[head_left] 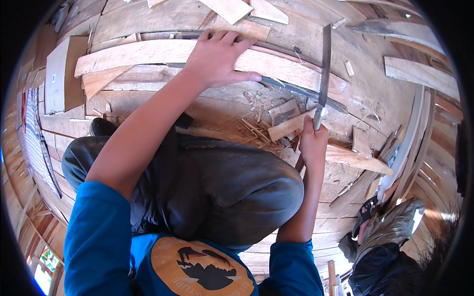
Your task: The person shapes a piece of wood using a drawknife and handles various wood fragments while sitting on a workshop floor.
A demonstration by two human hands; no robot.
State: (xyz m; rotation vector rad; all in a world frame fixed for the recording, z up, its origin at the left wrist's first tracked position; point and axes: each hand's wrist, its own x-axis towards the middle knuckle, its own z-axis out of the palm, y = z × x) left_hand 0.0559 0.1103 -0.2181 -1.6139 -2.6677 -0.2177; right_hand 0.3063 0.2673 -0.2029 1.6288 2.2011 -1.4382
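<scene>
A pale wooden plank (143, 53) lies crosswise in front of me on the floor. My left hand (217, 58) presses down on it, fingers over its far edge and thumb along its near edge. My right hand (314, 140) is closed around the handle of a handsaw (325, 64) with a long, narrow, dark blade. That blade points away from me and crosses the plank's right end; whether it has cut into the wood I cannot tell. A dark strip (296, 89) runs under the plank's near edge.
Wood offcuts (289, 126) and shavings litter the floor before my knees. A cardboard box (64, 74) stands at the left, beside a striped cloth (37, 143). Long boards (417, 138) lie at the right. Another person (385, 246) is at the lower right.
</scene>
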